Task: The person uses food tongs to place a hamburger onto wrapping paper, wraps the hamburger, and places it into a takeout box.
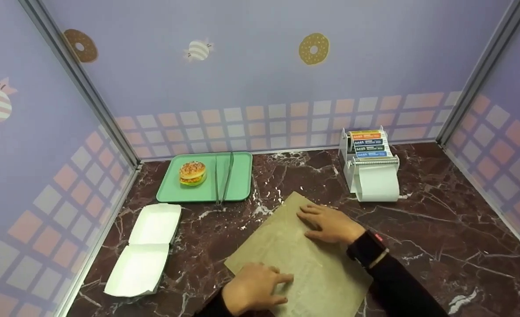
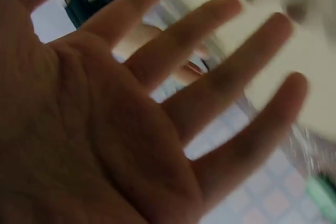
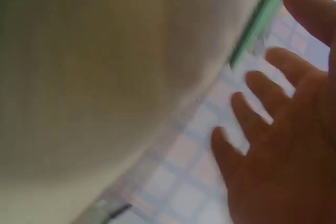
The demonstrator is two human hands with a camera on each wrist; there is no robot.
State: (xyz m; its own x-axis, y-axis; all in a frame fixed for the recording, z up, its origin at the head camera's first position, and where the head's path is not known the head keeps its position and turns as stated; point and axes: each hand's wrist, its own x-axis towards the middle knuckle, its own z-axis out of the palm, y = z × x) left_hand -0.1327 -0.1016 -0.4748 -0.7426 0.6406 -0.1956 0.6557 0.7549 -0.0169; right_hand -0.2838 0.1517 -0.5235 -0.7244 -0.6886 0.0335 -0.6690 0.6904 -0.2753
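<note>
Dark-red marbled worktop (image 1: 440, 224), where left hand (image 1: 255, 286) and right hand (image 1: 332, 223) spread fingers over square brown paper (image 1: 304, 262) at six o'clock, apparently steadying it.

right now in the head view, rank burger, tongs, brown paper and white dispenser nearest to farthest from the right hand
1. Brown paper: under the right hand
2. White dispenser: beyond the hand, slightly right
3. Tongs: left, on the tray's right half
4. Burger: farther left, same tray
</note>
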